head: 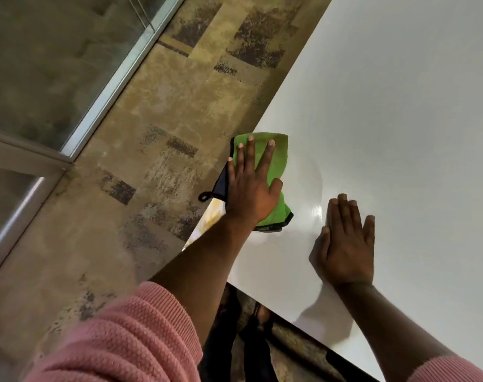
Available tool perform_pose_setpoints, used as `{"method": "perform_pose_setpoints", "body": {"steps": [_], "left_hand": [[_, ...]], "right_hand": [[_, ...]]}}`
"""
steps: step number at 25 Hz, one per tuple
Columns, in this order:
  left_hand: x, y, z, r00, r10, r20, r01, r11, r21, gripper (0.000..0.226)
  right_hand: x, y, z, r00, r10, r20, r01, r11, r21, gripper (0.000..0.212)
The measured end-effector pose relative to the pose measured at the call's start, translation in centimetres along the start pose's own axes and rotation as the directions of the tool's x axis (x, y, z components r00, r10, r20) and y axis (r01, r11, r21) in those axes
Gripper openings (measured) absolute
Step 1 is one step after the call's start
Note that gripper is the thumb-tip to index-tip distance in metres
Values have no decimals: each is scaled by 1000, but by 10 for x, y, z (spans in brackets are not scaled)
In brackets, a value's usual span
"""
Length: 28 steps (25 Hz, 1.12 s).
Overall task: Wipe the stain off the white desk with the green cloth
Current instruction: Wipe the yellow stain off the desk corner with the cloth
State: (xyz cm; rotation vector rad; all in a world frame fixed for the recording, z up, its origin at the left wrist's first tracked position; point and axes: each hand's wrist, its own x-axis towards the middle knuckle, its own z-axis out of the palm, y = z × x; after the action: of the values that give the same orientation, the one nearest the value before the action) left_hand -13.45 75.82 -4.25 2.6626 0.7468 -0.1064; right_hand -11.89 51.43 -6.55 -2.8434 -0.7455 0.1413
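Note:
The green cloth [276,158], with a black edge and a black hanging loop, lies on the left edge of the white desk [386,106], partly overhanging it. My left hand [251,186] presses flat on the cloth with fingers spread. My right hand [345,244] rests flat on the bare desk to the right of the cloth, palm down, holding nothing. A yellowish smear [211,213] shows on the desk edge just below the cloth, beside my left wrist. A wet sheen [314,210] glints on the surface between the two hands.
The desk's left edge runs diagonally; its near edge is just below my right wrist. Beyond the left edge is patterned brown floor [152,133]. A glass partition with a metal frame [110,78] stands at the far left. Dark legs and shoes [245,326] show under the desk's near edge.

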Motion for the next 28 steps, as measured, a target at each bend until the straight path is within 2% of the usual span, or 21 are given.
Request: {"method": "perform_pose_setpoints", "body": {"steps": [5, 7, 11, 15, 19, 22, 25, 28], "left_hand": [[-109, -11, 21, 998, -14, -55, 13, 1000, -10, 87], [-134, -15, 26, 999, -8, -34, 8, 1000, 16, 90], [-96, -15, 13, 999, 10, 37, -12, 999, 48, 86], [-61, -18, 7, 1000, 12, -5, -11, 998, 70, 83], [-89, -28, 15, 990, -113, -86, 116, 993, 22, 81], [-143, -30, 23, 977, -196, -81, 196, 981, -1, 84], [-168, -36, 23, 980, -196, -23, 196, 981, 3, 84], [-145, -54, 8, 990, -144, 2, 144, 989, 21, 81]], "right_hand": [[1, -5, -9, 999, 8, 49, -8, 1000, 0, 67], [2, -6, -11, 998, 14, 58, -14, 1000, 9, 67], [1, -4, -10, 998, 20, 58, -22, 999, 31, 68], [0, -2, -4, 998, 22, 54, -24, 999, 33, 67], [0, 2, 3, 1000, -8, 28, 7, 999, 33, 67], [-1, 4, 2, 1000, -23, 17, 22, 999, 42, 68], [0, 0, -3, 999, -26, 23, 24, 998, 57, 69], [2, -3, -2, 999, -32, 9, 32, 998, 49, 69]]}}
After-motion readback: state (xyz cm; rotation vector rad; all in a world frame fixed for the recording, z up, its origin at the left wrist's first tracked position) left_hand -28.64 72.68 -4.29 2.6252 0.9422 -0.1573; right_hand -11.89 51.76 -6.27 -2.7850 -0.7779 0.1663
